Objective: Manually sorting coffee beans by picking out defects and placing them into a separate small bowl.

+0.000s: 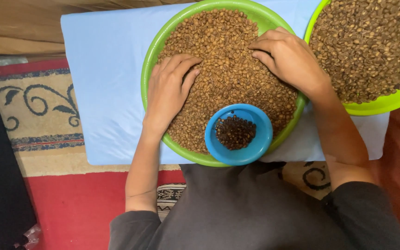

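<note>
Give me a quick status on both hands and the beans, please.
Left hand and right hand flat on beans in the green tray, holding nothing. Small blue bowl of darker beans at near rim. Nothing in the way.

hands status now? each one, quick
Left hand: open, palm down flat on the beans in the green tray, holding nothing.
Right hand: fingers loosely curled, resting on the same beans; nothing visibly gripped.
</note>
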